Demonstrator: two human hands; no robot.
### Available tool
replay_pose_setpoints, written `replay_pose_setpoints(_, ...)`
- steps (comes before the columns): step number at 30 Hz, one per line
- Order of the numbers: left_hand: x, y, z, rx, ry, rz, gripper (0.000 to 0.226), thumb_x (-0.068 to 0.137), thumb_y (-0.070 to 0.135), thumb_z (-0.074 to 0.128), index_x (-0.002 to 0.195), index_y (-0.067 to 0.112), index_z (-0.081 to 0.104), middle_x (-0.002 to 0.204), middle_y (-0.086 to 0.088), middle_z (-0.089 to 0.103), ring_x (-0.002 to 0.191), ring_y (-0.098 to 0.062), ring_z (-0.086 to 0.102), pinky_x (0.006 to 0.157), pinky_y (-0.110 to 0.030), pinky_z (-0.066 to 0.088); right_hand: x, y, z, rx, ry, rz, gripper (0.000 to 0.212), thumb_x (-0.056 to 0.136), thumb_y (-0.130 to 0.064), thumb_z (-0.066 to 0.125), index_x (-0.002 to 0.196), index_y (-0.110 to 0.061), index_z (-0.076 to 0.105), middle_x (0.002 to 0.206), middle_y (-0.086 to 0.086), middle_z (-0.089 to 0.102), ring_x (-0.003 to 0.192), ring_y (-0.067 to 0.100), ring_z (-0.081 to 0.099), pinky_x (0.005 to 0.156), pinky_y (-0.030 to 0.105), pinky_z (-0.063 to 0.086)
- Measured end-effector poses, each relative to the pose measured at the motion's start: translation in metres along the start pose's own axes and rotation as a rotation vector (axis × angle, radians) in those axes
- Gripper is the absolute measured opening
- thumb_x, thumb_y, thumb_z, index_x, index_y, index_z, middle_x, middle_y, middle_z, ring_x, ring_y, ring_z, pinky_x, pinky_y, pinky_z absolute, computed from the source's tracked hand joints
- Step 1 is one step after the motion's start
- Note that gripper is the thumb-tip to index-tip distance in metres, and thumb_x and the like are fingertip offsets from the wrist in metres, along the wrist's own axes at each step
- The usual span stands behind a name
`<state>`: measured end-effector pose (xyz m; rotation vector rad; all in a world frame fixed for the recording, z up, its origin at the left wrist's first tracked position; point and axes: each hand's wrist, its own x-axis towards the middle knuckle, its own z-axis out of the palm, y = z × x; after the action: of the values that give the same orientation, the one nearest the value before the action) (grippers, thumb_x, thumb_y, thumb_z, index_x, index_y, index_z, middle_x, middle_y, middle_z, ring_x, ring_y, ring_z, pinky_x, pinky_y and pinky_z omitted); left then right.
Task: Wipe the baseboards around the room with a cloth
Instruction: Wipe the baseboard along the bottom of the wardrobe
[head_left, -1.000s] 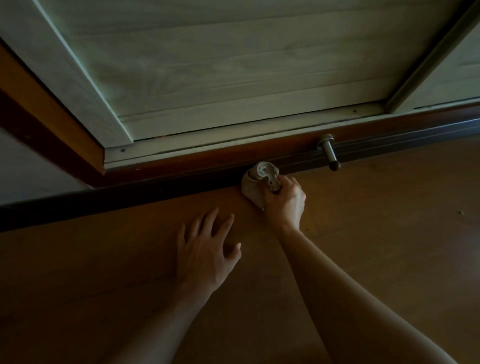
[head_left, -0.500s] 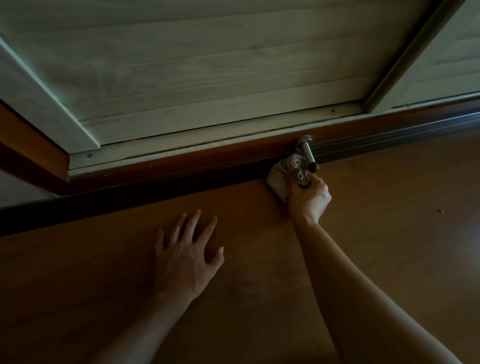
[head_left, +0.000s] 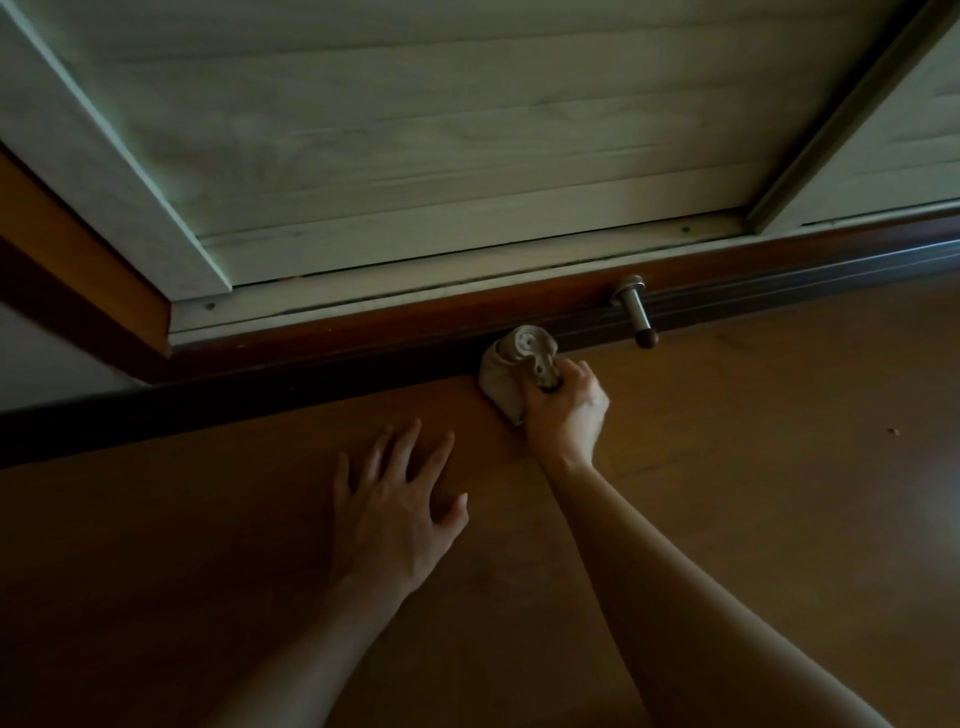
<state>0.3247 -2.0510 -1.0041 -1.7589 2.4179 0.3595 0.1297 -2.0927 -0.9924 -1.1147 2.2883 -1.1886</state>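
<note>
A dark brown baseboard (head_left: 291, 384) runs across the view where the wooden floor meets the pale door. My right hand (head_left: 569, 415) grips a bunched beige cloth (head_left: 506, 371) and presses it against the baseboard, just left of a metal door stop (head_left: 635, 309). My left hand (head_left: 395, 506) rests flat on the floor with its fingers spread, a little below and left of the cloth, holding nothing.
The door stop sticks out from the baseboard over the floor, right of the cloth. A pale wooden door panel (head_left: 415, 130) with its frame fills the top. An orange-brown door jamb (head_left: 78, 270) stands at the left. A small speck (head_left: 892, 431) lies on the floor at right.
My right hand slid the cloth right along the baseboard up to the door stop, then back left, clear of it. My left hand stays planted on the floor.
</note>
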Motion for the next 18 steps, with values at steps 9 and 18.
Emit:
replay_pose_setpoints(9, 0.006, 0.042, -0.002, -0.057, 0.045, 0.074, 0.072, 0.089, 0.075, 0.026, 0.154, 0.047, 0.016, 0.166, 0.007, 0.011, 0.151, -0.02, 0.013, 0.121, -0.055, 0.01, 0.019, 0.009, -0.028, -0.013, 0.071, 0.139, 0.025, 0.089, -0.025, 0.069, 0.109, -0.012, 0.07, 0.108, 0.004, 0.066, 0.104, 0.024, 0.06, 0.091, 0.042, 0.05)
replay_pose_setpoints(18, 0.027, 0.104, 0.008, -0.081, 0.069, 0.181, 0.074, 0.09, 0.075, 0.029, 0.155, 0.046, 0.009, 0.168, 0.008, 0.003, 0.153, -0.018, 0.005, 0.123, -0.053, 0.007, 0.087, 0.055, -0.096, -0.067, 0.159, 0.269, 0.021, 0.088, -0.028, 0.069, 0.1, -0.011, 0.072, 0.1, 0.005, 0.068, 0.096, 0.022, 0.062, 0.087, 0.04, 0.052)
